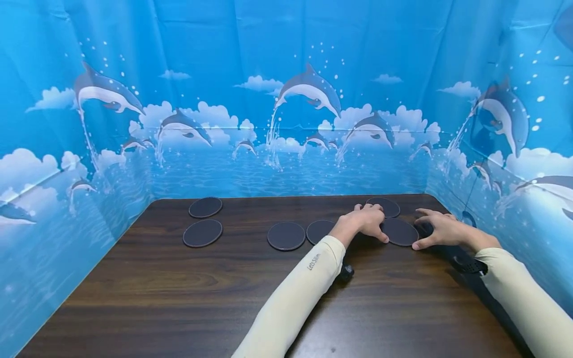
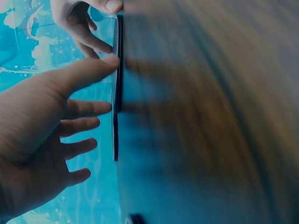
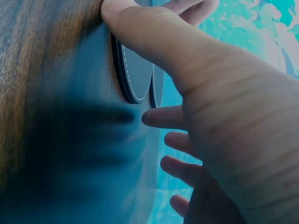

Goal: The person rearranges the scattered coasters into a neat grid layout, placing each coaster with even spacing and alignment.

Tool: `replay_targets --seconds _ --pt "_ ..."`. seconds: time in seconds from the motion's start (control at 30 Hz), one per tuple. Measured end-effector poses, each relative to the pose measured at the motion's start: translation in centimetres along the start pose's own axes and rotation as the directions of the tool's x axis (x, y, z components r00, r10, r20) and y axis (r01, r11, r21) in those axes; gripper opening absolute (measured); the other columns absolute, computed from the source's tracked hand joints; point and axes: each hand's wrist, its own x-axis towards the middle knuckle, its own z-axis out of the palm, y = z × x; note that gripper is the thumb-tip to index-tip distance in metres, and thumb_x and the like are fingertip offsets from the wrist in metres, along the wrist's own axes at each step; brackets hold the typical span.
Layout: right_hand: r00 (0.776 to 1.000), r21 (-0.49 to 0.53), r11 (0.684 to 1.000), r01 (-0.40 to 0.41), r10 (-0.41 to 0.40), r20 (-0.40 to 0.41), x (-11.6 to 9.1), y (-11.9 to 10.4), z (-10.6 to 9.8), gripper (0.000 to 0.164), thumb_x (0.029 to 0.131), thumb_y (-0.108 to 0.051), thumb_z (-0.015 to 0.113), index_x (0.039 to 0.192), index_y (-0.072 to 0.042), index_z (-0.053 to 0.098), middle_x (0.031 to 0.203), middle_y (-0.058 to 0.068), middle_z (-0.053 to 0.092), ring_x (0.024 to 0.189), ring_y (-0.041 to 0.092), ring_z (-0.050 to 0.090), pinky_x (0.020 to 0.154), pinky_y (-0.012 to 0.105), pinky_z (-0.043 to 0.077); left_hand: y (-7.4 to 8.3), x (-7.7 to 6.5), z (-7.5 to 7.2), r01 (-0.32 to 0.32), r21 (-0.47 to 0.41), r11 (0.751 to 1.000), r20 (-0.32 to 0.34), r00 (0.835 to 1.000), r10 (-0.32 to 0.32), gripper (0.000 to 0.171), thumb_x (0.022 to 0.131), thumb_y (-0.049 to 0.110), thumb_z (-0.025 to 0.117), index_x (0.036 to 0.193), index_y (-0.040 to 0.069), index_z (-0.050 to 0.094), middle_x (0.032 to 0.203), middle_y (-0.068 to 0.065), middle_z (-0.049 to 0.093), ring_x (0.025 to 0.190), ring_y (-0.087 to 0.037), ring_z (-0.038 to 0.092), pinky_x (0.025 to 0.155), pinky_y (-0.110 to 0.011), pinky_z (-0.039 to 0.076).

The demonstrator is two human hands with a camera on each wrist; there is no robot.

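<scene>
Nearest is the bare front of the dark wood-grain worktop (image 1: 179, 308), with two pale sleeves reaching over it: the left sleeve (image 1: 291, 298), printed with small lettering, and the right sleeve (image 1: 524, 288). A black strap (image 1: 470, 266) circles the right wrist, and a small black device (image 1: 346, 272) shows beneath the left. Beyond them the hands are held wide, fingers spread and thumbs apart from the fingers, gripping nothing. The left hand (image 1: 364, 222) is at the left side of a round dark coaster (image 1: 400, 232), the right hand (image 1: 440, 230) at its right side; whether the fingertips touch it, I cannot tell. This coaster lies flat on the worktop between the two thumbs, light stitching around its rim. In about the same row sit a middle coaster (image 1: 286, 235), another (image 1: 319, 230) partly behind the left wrist, and a left coaster (image 1: 203, 233). Farther back lie a rear right coaster (image 1: 386, 206) and a rear left coaster (image 1: 205, 207). Behind everything hangs a blue curtain (image 1: 277, 30) printed with leaping dolphins, clouds and water.
</scene>
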Motion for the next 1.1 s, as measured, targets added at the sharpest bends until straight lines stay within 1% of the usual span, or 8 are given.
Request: replay_targets --seconds 0.17,0.23,0.37,0.57,0.67,0.77,0.9,1.1 --pt "1.0 -0.003 1.0 -0.027 0.027 0.015 -0.03 0.18 0.35 0.085 0.079 -0.055 0.083 0.132 0.008 0.062 0.152 0.036 0.033 0.135 0.061 0.029 0.098 0.078 0.022 0.72 0.05 0.05 0.045 0.065 0.997 -0.012 0.999 -0.044 0.056 0.088 0.065 0.069 0.131 0.03 0.066 0.15 0.008 0.041 0.137 -0.016 0.035 0.11 -0.042 0.027" --pt "0.999 -0.002 0.999 -0.038 0.038 0.019 -0.12 0.24 0.41 0.085 0.08 -0.054 0.083 0.133 0.009 0.061 0.151 0.036 0.033 0.134 0.061 0.03 0.098 0.077 0.024 0.85 0.08 0.1 0.058 0.073 0.996 -0.014 0.998 -0.057 0.057 0.087 0.067 0.068 0.13 0.031 0.066 0.148 0.009 0.041 0.137 -0.016 0.035 0.111 -0.042 0.026" --pt "0.998 0.016 0.998 -0.054 0.054 0.02 -0.2 0.24 0.57 0.087 0.08 -0.055 0.082 0.134 0.009 0.06 0.152 0.035 0.033 0.134 0.061 0.029 0.097 0.077 0.026 0.87 0.3 0.23 0.072 0.078 0.994 -0.009 0.997 -0.072 0.059 0.085 0.07 0.068 0.132 0.033 0.065 0.148 0.009 0.042 0.137 -0.015 0.036 0.111 -0.041 0.025" --pt "0.999 0.04 0.999 -0.032 0.031 0.014 0.29 -0.06 0.84 0.083 0.082 -0.054 0.081 0.134 0.006 0.061 0.152 0.032 0.035 0.135 0.06 0.03 0.097 0.076 0.029 0.47 0.25 0.45 0.104 0.061 0.993 -0.003 0.995 -0.103 0.06 0.086 0.07 0.067 0.133 0.034 0.065 0.15 0.01 0.041 0.138 -0.015 0.035 0.113 -0.042 0.024" --pt "0.999 0.047 0.998 -0.035 0.034 0.007 0.44 -0.2 0.91 0.083 0.081 -0.054 0.082 0.134 0.006 0.061 0.152 0.032 0.036 0.135 0.059 0.031 0.097 0.075 0.032 0.35 0.23 0.52 0.102 0.058 0.993 -0.009 0.995 -0.102 0.058 0.087 0.069 0.067 0.132 0.033 0.066 0.148 0.009 0.043 0.137 -0.016 0.037 0.114 -0.043 0.024" --pt "0.999 0.062 0.997 -0.048 0.048 0.002 0.42 -0.31 0.92 0.087 0.08 -0.054 0.083 0.137 0.007 0.058 0.151 0.033 0.037 0.134 0.059 0.033 0.096 0.073 0.035 0.39 0.21 0.53 0.089 0.056 0.994 -0.015 0.996 -0.088 0.056 0.087 0.068 0.067 0.131 0.032 0.067 0.145 0.008 0.046 0.134 -0.016 0.04 0.111 -0.043 0.026" --pt "0.999 0.079 0.996 -0.05 0.051 -0.001 0.33 -0.34 0.89 0.09 0.08 -0.053 0.084 0.139 0.009 0.055 0.149 0.034 0.04 0.133 0.058 0.036 0.095 0.071 0.038 0.5 0.08 0.45 0.081 0.04 0.996 -0.007 0.997 -0.08 0.056 0.089 0.066 0.067 0.132 0.031 0.066 0.146 0.008 0.046 0.134 -0.016 0.04 0.112 -0.042 0.027" --pt "1.0 0.099 0.995 -0.021 0.021 -0.004 0.36 -0.16 0.92 0.085 0.081 -0.051 0.084 0.135 0.01 0.058 0.147 0.034 0.042 0.133 0.057 0.038 0.097 0.069 0.039 0.4 0.12 0.47 0.072 0.023 0.997 -0.005 0.997 -0.072 0.055 0.09 0.064 0.067 0.132 0.029 0.066 0.146 0.008 0.047 0.133 -0.016 0.043 0.111 -0.042 0.029"
